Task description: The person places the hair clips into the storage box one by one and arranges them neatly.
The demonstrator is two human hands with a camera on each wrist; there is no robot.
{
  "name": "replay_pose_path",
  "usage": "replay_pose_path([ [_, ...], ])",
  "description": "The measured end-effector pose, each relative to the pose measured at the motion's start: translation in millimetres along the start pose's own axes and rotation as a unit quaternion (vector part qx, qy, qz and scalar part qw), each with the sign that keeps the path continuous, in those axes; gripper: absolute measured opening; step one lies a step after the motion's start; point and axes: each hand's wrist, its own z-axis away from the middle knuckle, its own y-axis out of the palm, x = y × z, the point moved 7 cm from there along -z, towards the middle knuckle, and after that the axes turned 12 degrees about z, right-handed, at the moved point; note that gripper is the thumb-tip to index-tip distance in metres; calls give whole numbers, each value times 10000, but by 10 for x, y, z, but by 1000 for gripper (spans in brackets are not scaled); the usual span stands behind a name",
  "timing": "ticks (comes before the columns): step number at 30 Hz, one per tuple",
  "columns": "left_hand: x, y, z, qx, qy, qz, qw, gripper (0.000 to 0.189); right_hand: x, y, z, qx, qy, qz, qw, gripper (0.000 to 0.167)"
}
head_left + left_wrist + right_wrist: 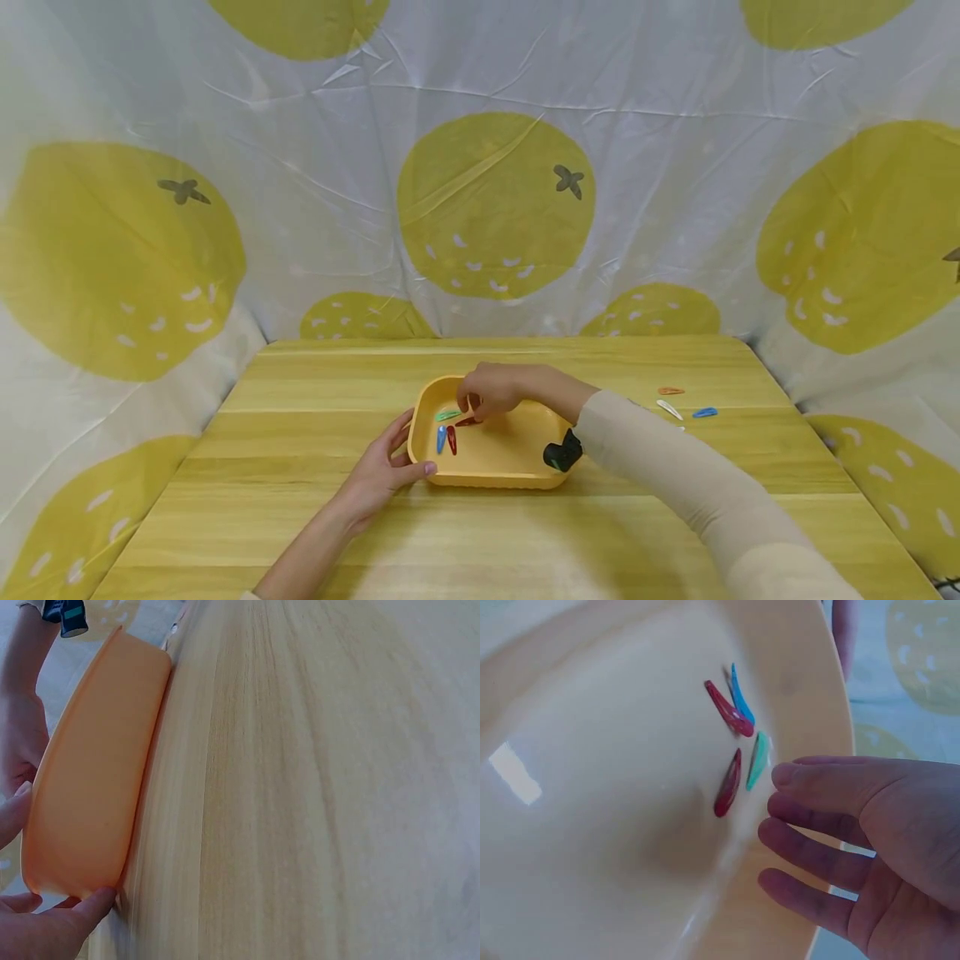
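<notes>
On the table sits a yellow plastic tray [495, 481] with rounded corners. My left hand [384, 467] grips its left end, thumb over the rim and fingers along the outside wall. Inside lie a green snap hair clip [757, 760], a blue hair clip [740, 696] and two red hair clips, one [728, 709] beside the blue one and the other [728, 783] near the green one. Over the tray's far left part hovers my right hand [495, 390]. Its fingers are loosely bent and apart, holding nothing, close to the green clip.
Right of the tray on the wooden table [300, 533] lie an orange hair clip [671, 391], a white hair clip [669, 409] and a blue hair clip [705, 412]. Another white piece is partly hidden by the right sleeve [675, 467]. A patterned curtain [330, 208] surrounds the table.
</notes>
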Motion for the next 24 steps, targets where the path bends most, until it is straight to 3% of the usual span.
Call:
replay_pose_path([
  [9, 16, -3, 7, -62, 50, -35, 10000, 95, -33, -144, 231, 34, 63, -253, 9997, 20],
  [24, -4, 15, 19, -55, 66, -78, 9999, 96, -184, -309, 597, -267, 78, -335, 9991, 24],
])
